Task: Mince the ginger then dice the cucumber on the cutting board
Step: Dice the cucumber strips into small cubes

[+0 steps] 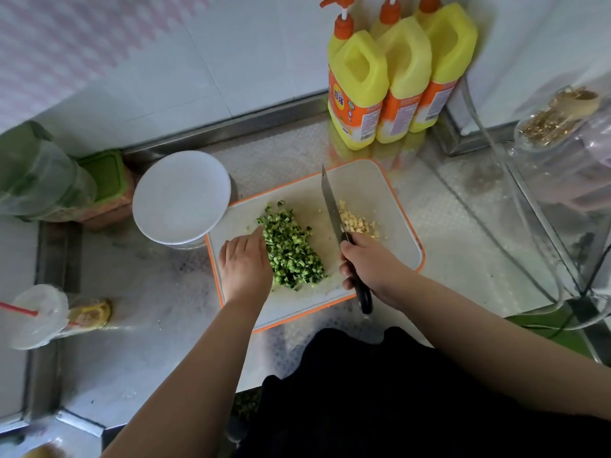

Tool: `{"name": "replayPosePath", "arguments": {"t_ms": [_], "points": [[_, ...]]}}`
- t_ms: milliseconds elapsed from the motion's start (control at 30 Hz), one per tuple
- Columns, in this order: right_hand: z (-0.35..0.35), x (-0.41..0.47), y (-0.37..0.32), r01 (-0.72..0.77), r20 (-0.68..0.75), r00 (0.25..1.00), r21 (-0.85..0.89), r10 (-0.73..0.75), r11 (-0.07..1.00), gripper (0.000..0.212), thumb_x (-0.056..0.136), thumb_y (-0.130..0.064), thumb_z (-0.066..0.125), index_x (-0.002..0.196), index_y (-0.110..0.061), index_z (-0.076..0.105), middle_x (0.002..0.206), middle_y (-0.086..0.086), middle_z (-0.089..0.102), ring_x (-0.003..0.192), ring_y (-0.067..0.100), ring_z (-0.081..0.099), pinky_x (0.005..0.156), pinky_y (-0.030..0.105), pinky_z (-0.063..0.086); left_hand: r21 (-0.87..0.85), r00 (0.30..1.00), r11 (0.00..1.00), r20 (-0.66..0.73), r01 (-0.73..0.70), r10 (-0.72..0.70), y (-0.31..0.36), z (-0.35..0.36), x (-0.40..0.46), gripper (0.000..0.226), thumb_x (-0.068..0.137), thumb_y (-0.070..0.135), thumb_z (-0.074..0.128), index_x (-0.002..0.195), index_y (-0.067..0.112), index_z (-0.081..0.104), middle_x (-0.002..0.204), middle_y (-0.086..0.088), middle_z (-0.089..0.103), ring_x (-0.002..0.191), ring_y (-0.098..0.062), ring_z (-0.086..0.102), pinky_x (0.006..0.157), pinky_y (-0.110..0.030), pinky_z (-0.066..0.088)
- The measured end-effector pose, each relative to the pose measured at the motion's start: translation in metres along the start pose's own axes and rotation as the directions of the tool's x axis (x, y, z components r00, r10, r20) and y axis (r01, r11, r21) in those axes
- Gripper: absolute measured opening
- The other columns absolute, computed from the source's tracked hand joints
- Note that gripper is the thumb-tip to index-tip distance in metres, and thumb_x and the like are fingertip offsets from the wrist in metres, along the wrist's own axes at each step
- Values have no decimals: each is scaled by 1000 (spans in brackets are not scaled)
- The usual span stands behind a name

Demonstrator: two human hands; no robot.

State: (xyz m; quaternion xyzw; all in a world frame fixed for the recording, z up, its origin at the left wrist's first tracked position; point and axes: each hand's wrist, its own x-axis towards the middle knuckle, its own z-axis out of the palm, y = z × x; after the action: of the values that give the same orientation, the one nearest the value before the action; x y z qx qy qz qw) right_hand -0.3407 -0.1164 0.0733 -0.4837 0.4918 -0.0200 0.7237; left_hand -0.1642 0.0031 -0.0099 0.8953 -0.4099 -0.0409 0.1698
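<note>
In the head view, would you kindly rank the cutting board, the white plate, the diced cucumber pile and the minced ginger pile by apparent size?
1. cutting board
2. white plate
3. diced cucumber pile
4. minced ginger pile

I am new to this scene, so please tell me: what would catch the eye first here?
The green diced cucumber heaped mid-board, left hand resting against it. The right hand holds a knife beside the pale minced ginger. Three yellow bottles stand behind.
</note>
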Motion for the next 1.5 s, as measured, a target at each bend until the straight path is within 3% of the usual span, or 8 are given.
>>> {"name": "replayPosePath", "arguments": {"t_ms": [267,433,600,733,1033,1367,1433,1500], "points": [[19,22,-22,-40,-132,991,-249,7,968,25,103,-18,30,118,-4,43,75,6,43,56,17,44,51,27,44,-63,998,998,-55,-21,17,5,-5,-4,45,97,32,32,120,12,66,120,-3,64,115,-26,51,105,-41,31],[20,19,-14,-73,-51,997,-256,62,964,20,101,-16,32,85,-11,42,68,6,42,49,16,42,46,27,38,-114,997,991,-39,66,-71,1,-5,-5,51,98,37,26,119,16,67,115,-2,65,113,-26,52,102,-39,32],[4,7,-4,47,-8,999,-276,-51,960,23,101,-21,34,81,-14,42,70,4,37,52,16,33,49,31,32,-154,992,980,-7,126,-128,1,-3,-8,59,96,40,17,109,17,70,109,-2,65,112,-29,51,100,-44,33],[-16,7,16,50,-21,998,-405,-63,913,27,101,-28,35,77,-20,43,67,2,41,53,16,38,55,34,37,-148,989,978,30,146,-143,2,2,-7,30,99,20,37,105,14,66,106,-3,64,105,-29,52,95,-37,34],[-31,10,50,-24,-54,998,-120,18,992,20,102,-20,33,83,-14,37,68,4,31,48,12,23,46,29,17,-137,1000,990,-18,-13,11,8,-1,-4,33,94,1,56,123,13,67,105,-6,70,101,-30,58,90,-42,42],[-36,-8,38,-32,-15,999,205,35,978,29,104,-26,35,77,-15,38,63,1,42,46,13,29,45,24,20,-206,999,978,-18,39,-44,17,-19,0,12,94,20,62,96,18,74,106,2,71,107,-24,57,91,-38,42],[-37,-12,33,12,-1,1000,186,-12,982,32,104,-26,35,74,-14,40,63,3,43,46,13,30,45,25,21,-120,999,992,5,36,-36,15,-17,0,21,98,25,54,100,17,74,123,2,66,119,-25,50,99,-41,38],[-39,-16,29,153,0,988,-70,-154,986,29,103,-25,36,78,-16,46,65,2,46,49,14,36,46,24,28,-64,994,994,61,90,-86,17,-17,-1,29,101,28,45,113,18,70,135,2,57,127,-25,42,105,-42,31]]}}
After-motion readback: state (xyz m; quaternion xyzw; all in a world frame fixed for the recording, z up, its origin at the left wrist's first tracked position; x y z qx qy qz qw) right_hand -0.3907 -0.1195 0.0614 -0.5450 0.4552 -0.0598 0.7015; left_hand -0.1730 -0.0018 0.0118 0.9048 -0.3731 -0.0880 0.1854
